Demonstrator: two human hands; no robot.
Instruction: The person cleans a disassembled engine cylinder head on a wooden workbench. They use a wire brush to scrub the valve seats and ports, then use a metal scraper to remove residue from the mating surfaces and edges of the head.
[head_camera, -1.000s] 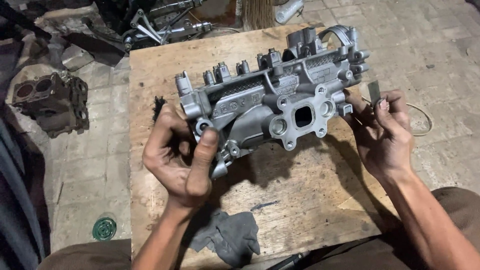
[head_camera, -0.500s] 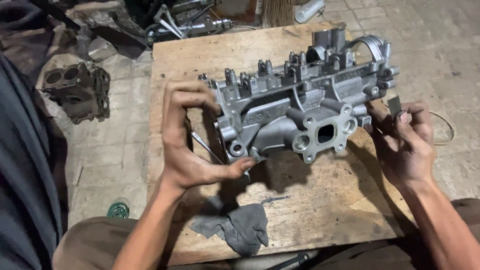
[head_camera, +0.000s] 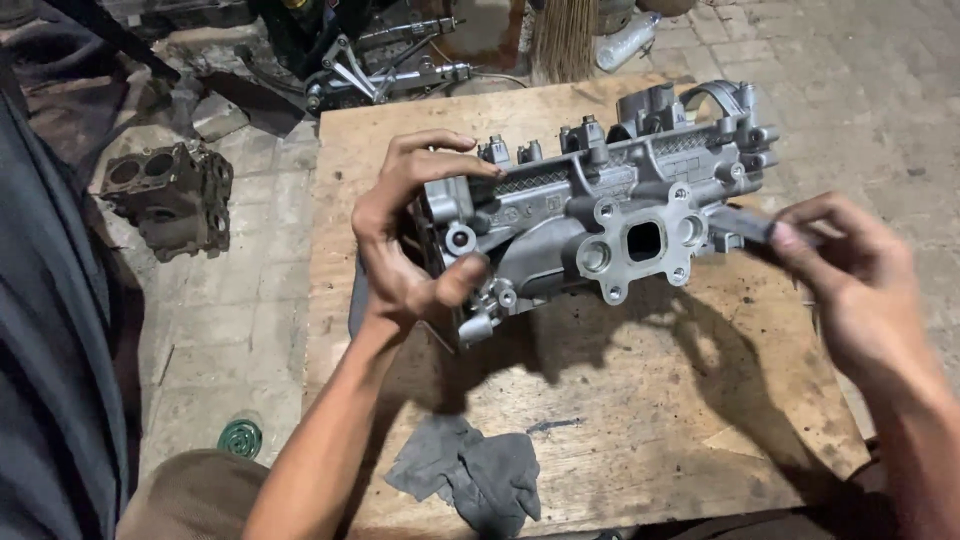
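Gripping the near end of a grey cast metal engine part (head_camera: 600, 215) on the wooden table (head_camera: 620, 440): left hand (head_camera: 405, 240), fingers curled over its top, thumb underneath. Pinching a small dark flat piece (head_camera: 745, 225) (blurred) at the far end: right hand (head_camera: 850, 290). Likely risking a tip or slip off the one-handed hold.

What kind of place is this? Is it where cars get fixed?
Probably a repair workshop. The left hand grips a big metal engine part on a wooden board, with another engine block on the floor and a greasy rag.
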